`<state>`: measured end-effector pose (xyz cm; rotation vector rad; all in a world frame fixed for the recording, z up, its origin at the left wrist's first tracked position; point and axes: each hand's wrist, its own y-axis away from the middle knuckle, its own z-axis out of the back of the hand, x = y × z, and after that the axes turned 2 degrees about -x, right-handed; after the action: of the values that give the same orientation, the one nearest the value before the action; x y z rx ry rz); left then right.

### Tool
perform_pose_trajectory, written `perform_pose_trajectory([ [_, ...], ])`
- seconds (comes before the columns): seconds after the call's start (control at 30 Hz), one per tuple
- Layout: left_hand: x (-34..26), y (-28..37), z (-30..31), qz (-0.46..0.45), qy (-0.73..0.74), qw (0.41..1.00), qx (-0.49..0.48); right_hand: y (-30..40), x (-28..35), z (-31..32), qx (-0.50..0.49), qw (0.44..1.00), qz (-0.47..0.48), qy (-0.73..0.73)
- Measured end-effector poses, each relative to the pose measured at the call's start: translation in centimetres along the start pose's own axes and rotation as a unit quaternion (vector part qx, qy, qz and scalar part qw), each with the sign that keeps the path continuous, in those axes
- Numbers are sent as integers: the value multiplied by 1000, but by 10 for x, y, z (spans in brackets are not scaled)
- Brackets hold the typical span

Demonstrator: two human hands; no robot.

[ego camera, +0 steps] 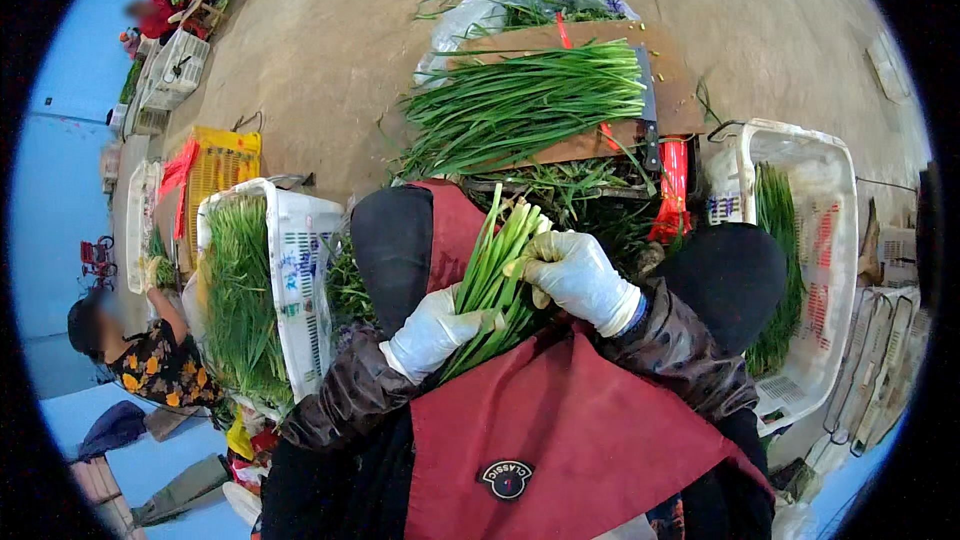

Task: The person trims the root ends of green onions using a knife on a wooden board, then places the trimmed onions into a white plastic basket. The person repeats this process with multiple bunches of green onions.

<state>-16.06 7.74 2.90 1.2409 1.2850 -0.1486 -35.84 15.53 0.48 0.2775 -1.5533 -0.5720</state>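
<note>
My left hand [435, 330], in a whitish glove, is closed around the middle of a small bunch of garlic chives [491, 270] above my lap. The pale cut ends point up and away from me. At those ends, the gloved fingers of my right hand [574, 274] pinch a stalk at the bunch's side. Ahead of my knees a larger pile of chives [525, 105] lies on a brown board [585, 146], its pale ends to the right. Along those ends rests a knife [647, 105] with a dark handle.
White plastic crates of chives stand at my left [304, 277] and right [825, 240]. Red plastic strips [673, 187] hang beside the board. Behind it sits a clear plastic bag of greens [480, 7]. Another person [150, 352] works at far left, near a yellow crate [225, 165].
</note>
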Motion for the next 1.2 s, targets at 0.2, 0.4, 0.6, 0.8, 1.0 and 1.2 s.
perform_pose_trajectory([
  [0.2, 20, -11, 18, 82, 4, 997, -13, -19, -28, 16, -170, 956, 207, 121],
  [0.4, 36, -11, 35, 46, 43, 998, -4, -12, -7, 90, -301, 942, 141, -46],
  [0.6, 29, -12, 30, 34, 70, 996, -31, 16, -15, 143, -208, 953, 158, 153],
  [0.8, 37, -15, 27, 32, 32, 999, 6, 8, 11, 98, -107, 908, 321, 248],
  [1.0, 31, -14, 22, 51, 26, 998, 2, -27, 18, 50, 3, 958, 276, 73],
  [1.2, 23, -20, 24, 85, 72, 994, 16, -32, 21, 47, -54, 897, 414, 142],
])
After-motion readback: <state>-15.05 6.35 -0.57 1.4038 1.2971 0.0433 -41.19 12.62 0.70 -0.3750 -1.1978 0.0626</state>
